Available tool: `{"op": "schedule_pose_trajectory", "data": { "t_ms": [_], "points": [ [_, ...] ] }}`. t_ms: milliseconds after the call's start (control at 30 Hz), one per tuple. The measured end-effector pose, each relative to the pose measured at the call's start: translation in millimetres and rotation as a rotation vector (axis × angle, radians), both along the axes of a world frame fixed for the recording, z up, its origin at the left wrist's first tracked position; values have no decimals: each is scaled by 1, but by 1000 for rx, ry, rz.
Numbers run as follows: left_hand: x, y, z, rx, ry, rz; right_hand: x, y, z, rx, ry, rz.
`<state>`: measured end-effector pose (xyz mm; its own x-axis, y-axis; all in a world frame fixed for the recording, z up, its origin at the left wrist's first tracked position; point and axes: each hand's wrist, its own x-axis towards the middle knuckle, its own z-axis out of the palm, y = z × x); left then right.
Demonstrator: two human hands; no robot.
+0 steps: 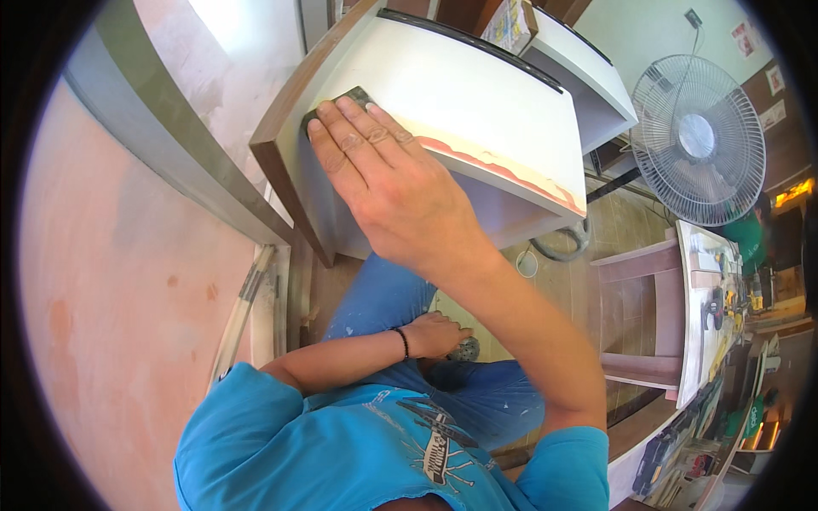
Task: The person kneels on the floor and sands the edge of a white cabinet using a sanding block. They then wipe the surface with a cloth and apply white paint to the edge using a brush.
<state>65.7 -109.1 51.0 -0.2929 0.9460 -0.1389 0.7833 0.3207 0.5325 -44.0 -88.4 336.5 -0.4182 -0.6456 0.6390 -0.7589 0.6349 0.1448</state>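
My right hand [388,175] lies across a white panel [464,94] of a cabinet or shelf unit. Its fingers press a dark, flat pad that looks like sandpaper [351,99] against the panel, close to the brown wooden side board [281,136]. A cream and reddish-brown smear [503,168] runs along the panel's near edge. My left hand [433,334] rests low on my lap over my blue jeans [375,298], fingers loosely extended and holding nothing I can see. Beside its fingertips is a grey rounded thing [464,349], partly hidden.
Behind the panel is a second white unit [588,77] with a box [511,25] on top. A standing fan [697,136] is at the right, above a white-topped bench [694,341] carrying tools. A small cup [527,264] stands on the floor. A pinkish wall panel [128,281] fills the left.
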Motion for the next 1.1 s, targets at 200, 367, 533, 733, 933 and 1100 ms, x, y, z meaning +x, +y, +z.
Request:
{"op": "schedule_pose_trajectory", "data": {
  "t_ms": [200,367,533,733,933,1100],
  "points": [
    [-13,-14,30,-166,-14,39,60,119,-18,-106,-112,-329],
    [-14,-15,15,-129,70,-14,153,247,-44,27,-277,-1108],
    [-6,-1,6,-116,-19,-6,133,184,-23,-207,26,-958],
    [-3,-2,8,-107,-6,-5,99,140,-36,7,-19,-833],
    [-1,-8,-22,76,35,119,39,56,-22,-10,-20,-510],
    [3,-25,-22,663,466,222,6,-43,-13,-107,-10,-334]
  ]
}}
